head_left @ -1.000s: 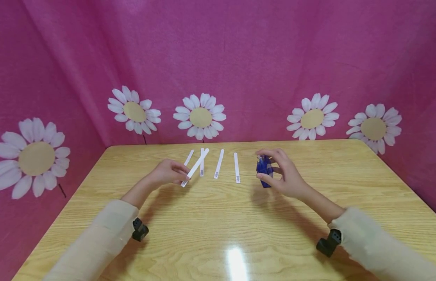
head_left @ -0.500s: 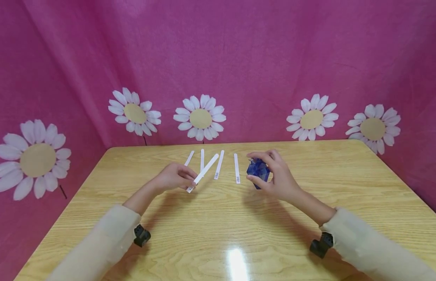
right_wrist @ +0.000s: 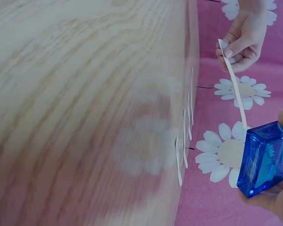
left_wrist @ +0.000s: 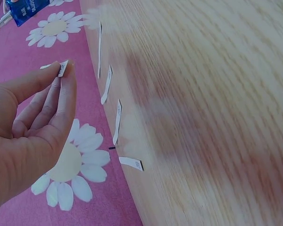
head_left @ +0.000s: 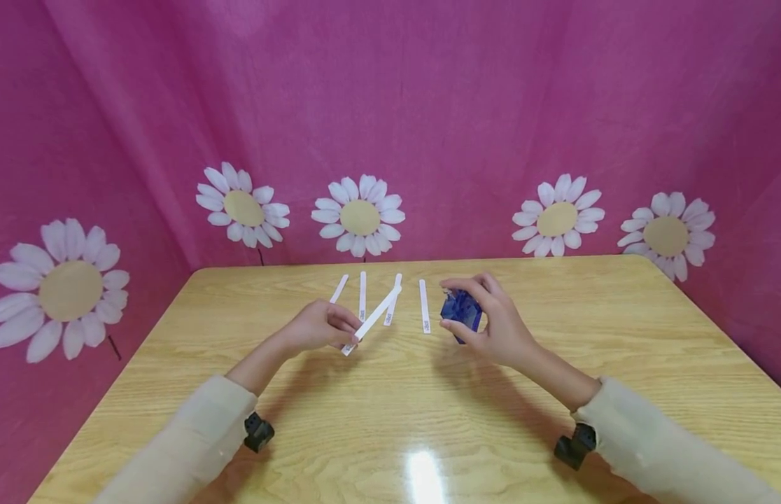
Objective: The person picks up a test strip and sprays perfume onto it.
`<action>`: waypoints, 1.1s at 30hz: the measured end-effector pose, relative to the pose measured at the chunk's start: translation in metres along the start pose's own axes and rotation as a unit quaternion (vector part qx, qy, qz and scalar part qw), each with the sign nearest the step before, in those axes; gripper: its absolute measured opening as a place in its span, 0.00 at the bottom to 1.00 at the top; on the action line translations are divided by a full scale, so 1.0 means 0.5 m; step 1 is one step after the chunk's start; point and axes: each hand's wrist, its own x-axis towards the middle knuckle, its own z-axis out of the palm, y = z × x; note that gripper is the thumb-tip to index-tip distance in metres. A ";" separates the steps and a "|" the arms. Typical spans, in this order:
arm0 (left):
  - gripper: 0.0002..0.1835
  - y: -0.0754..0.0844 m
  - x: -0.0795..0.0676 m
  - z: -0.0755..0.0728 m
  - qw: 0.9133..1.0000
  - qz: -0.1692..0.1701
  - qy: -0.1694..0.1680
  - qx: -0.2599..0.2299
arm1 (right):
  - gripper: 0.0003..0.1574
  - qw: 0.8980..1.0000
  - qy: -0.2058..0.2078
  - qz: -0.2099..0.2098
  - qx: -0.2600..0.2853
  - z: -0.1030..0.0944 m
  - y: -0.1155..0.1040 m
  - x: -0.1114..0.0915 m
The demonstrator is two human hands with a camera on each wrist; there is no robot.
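Note:
My left hand (head_left: 321,326) pinches a white paper test strip (head_left: 379,313) near its printed end, and the strip slants up and away to the right. Held above the table in my right hand (head_left: 505,323) is a blue glass perfume bottle (head_left: 464,313), tilted, with thumb and fingers on opposite sides. Its metal spray nozzle (left_wrist: 5,19) shows in the left wrist view, pointing toward the left hand's side. In the right wrist view the far end of the held strip (right_wrist: 237,92) overlaps the edge of the bottle (right_wrist: 264,160).
Several more white strips lie spaced in a row on the wooden table (head_left: 365,420), the rightmost strip (head_left: 425,306) between the two hands. A pink curtain (head_left: 453,126) with daisies hangs behind the table's far edge.
The left hand has moved right and a little nearer with its strip. The right hand has come left, turning the bottle so more of its broad face shows. The hands are closer together.

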 end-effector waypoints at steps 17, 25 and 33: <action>0.15 -0.025 -0.014 0.000 0.999 -0.014 0.001 -0.029 | 0.33 0.999 -0.016 -0.009 0.027 -0.007 -0.004 -0.015; 0.16 -0.040 -0.018 -0.019 0.998 -0.034 0.014 -0.055 | 0.35 0.999 -0.021 -0.015 0.030 -0.031 0.008 -0.013; 0.19 -0.053 -0.032 -0.034 0.996 -0.045 0.033 -0.064 | 0.35 0.999 -0.017 0.003 0.037 -0.057 0.027 -0.020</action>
